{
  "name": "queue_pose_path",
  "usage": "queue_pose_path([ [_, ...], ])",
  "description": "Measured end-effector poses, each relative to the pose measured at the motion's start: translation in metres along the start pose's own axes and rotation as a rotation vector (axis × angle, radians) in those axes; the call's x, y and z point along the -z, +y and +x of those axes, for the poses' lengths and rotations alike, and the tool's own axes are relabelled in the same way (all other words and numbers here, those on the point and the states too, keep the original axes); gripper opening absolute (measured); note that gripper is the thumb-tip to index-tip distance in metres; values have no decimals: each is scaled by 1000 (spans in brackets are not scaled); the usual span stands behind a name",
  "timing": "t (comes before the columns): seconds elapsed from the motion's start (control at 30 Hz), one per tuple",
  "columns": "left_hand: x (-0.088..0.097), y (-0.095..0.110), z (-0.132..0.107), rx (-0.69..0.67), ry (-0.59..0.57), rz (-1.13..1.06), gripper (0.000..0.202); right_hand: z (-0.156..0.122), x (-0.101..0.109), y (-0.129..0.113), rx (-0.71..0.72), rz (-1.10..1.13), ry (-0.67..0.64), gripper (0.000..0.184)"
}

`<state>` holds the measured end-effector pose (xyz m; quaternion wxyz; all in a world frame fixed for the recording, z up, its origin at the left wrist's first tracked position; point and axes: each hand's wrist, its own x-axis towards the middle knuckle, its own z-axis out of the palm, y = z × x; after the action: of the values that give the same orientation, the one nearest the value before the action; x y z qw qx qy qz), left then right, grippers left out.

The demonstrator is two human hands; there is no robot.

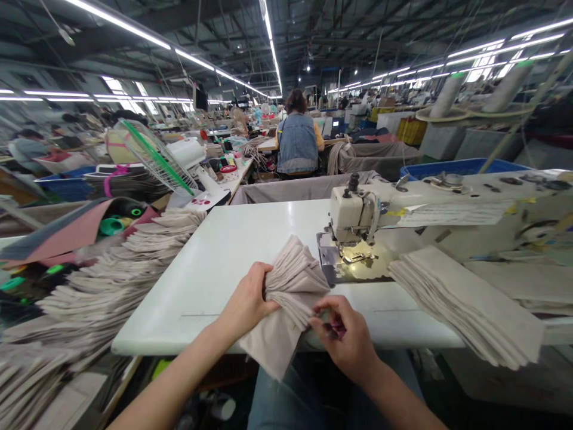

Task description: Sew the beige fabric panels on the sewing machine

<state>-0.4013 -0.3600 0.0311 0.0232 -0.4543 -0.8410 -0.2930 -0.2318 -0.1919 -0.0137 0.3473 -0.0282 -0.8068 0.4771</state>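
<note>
Lower centre of frame: left hand (pixel 246 304) has its grip clamped round the left edge of a fanned fabric bundle (pixel 293 280), and right hand (pixel 347 340) has its grip pinched together on the bundle's lower right plies. The step in hand looks like thumbing through or separating single pieces. Judged from this, a next move calls for holding the stack steady with the left while one ply is freed cleanly without dragging its neighbours. The bundle sits at the near edge of the white desk (pixel 233 251), partly hanging over it, just left of the sewing machine (pixel 358 218). It is beige and matte, made of many thin limp layers splayed like a fan. A similar stack (pixel 465 298) lies at right, with piles (pixel 111 280) at left.
</note>
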Motion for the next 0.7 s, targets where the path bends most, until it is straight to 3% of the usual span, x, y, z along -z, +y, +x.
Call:
queue_pose_path([
  [0.1,-1,-1,-1,-50,4,37,47,5,-3,3,-188,91,1,23],
  [0.33,-3,-3,-4,-168,49,92,52,25,-11,9,-257,-71,-17,27],
  [0.43,-2,-3,-4,-120,49,58,49,24,-13,7,-160,-97,23,9],
  [0.53,-1,-1,-3,-43,33,7,45,18,-12,7,-21,-139,95,6],
  [0.7,0,0,-2,2,10,-31,44,11,-12,14,-10,-129,86,5],
])
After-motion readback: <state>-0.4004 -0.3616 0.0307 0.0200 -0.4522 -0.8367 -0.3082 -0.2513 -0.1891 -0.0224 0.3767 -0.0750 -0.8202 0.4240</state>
